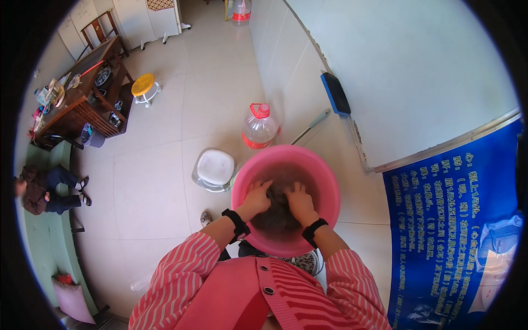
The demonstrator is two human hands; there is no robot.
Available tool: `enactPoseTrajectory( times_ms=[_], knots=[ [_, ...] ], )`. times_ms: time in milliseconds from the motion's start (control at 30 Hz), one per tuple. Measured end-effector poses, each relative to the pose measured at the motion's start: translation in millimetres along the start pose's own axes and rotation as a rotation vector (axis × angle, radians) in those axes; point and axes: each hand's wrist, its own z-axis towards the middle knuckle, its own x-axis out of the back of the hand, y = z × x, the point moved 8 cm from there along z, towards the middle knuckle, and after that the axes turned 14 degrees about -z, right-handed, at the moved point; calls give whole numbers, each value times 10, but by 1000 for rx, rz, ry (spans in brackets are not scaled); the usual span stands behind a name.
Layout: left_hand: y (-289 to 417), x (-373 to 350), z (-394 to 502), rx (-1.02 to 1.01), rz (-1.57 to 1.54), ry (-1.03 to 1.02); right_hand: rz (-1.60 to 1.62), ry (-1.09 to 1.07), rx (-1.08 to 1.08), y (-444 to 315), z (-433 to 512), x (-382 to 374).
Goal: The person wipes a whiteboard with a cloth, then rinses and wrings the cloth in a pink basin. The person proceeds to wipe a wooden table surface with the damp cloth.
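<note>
Both my hands reach down into a round pink plastic basin (330, 181) with dark, murky contents (278, 231). My left hand (258, 197) is at the left part of the basin, bent over a darker mass (279, 200) near the middle. Opposite it, my right hand (302, 203) has its fingers apart and pointing down at the same mass. The fingertips are partly hidden, and whether either hand grips anything is unclear. I cannot tell if the dark mass is cloth or loose material. A black band circles each wrist.
Beyond the basin stand a clear plastic jug (260, 128) and a white-lidded container (215, 167). A brush with a long handle (336, 94) leans at the wall. A blue printed banner (437, 231) hangs right. Left are a yellow stool (143, 85), a wooden table (78, 97) and a seated person (51, 189).
</note>
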Motion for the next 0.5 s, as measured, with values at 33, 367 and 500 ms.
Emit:
enactPoseTrajectory(
  times_ms=[33, 367, 500],
  knots=[
    [-15, -5, 23, 19, -84, -26, 151, 46, -114, 102, 52, 49],
    [-61, -393, 9, 555, -1691, -167, 702, 327, -34, -612, -432, 1069],
    [-86, -261, -120, 378, -1496, -142, 698, 341, 13, -825, -578, 1180]
  ],
)
